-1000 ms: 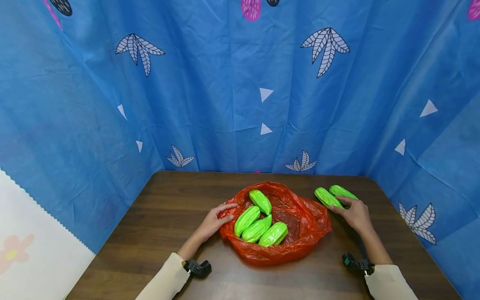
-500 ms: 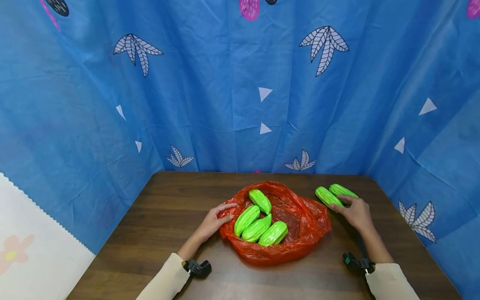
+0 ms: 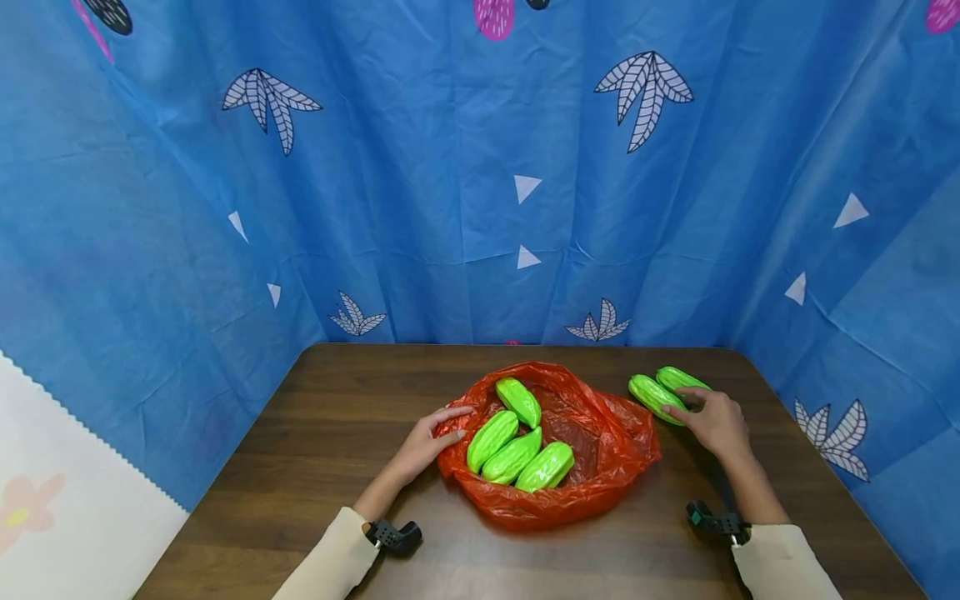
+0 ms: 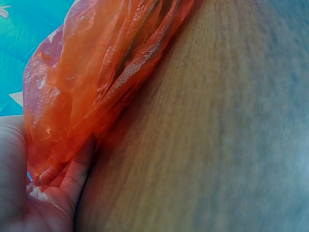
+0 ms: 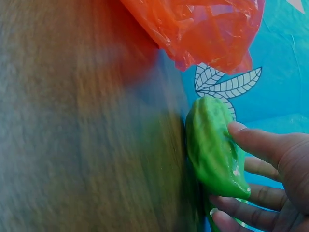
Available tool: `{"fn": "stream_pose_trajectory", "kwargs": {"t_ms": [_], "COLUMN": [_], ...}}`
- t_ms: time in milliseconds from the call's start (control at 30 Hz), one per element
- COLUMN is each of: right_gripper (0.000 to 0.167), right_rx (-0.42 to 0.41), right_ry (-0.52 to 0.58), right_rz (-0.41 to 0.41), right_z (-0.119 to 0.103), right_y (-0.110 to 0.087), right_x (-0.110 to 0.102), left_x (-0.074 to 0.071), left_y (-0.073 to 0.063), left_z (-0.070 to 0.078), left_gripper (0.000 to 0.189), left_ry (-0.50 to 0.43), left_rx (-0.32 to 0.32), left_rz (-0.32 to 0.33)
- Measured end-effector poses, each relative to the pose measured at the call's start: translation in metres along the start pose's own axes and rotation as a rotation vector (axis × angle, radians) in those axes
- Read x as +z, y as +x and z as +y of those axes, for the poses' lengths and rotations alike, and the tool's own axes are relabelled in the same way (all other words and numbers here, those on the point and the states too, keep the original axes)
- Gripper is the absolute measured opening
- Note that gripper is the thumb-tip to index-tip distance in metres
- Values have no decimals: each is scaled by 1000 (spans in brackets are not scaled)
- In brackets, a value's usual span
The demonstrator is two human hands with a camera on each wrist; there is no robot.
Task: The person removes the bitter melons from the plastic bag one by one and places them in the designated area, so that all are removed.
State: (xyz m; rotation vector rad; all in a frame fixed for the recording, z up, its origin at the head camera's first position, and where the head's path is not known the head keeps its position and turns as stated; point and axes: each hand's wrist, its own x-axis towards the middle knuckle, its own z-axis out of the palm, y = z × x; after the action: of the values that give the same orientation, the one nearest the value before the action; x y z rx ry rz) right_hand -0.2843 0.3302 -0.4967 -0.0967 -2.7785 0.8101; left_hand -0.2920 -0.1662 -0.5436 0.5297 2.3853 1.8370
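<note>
Bright green, ribbed bitter melons with a glossy skin lie in two groups. Several, such as this bitter melon (image 3: 492,441), sit inside a spread red plastic bag (image 3: 517,515). My left hand (image 3: 423,446) holds the bag's left rim, and thin plastic covers some fingertips in the left wrist view. To the bag's right, my right hand (image 3: 716,423) is at the near end of one bitter melon (image 3: 651,395). Its thumb touches that melon (image 5: 212,145), while the other fingers extend loosely behind it. Another bitter melon (image 3: 675,377) lies just beyond, partly hidden by the hand.
A dark wooden table (image 3: 337,417) carries everything. Blue patterned curtain (image 3: 435,167) surrounds its back and sides. White cloth with a flower print (image 3: 67,483) hangs at the left. Each wrist wears a black camera band (image 3: 397,537).
My right hand has drawn back very slightly, so more of the nearer bitter melon's end shows. The left hand, bag and melons have kept their places; the head view has shifted a little.
</note>
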Motion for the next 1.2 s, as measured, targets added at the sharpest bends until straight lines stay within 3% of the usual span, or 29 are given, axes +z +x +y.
{"fn": "stream_pose_trajectory", "kwargs": {"t_ms": [367, 633, 1033, 1200], "right_gripper": [65, 56, 47, 43], "right_rx": [-20, -99, -213, -257], "right_ry": [-45, -31, 155, 168], "right_rz": [36, 125, 122, 117], "right_z": [-8, -34, -64, -73], "right_y": [-2, -5, -11, -14], "right_x": [-12, -24, -33, -34], "left_x": [-4, -3, -3, -2], "left_y": [2, 1, 2, 0], "left_z": [-8, -4, -7, 3], "left_gripper": [41, 41, 42, 43], "left_ry": [17, 19, 20, 18], "left_rx": [36, 39, 21, 9], "left_rz": [-18, -17, -24, -28]}}
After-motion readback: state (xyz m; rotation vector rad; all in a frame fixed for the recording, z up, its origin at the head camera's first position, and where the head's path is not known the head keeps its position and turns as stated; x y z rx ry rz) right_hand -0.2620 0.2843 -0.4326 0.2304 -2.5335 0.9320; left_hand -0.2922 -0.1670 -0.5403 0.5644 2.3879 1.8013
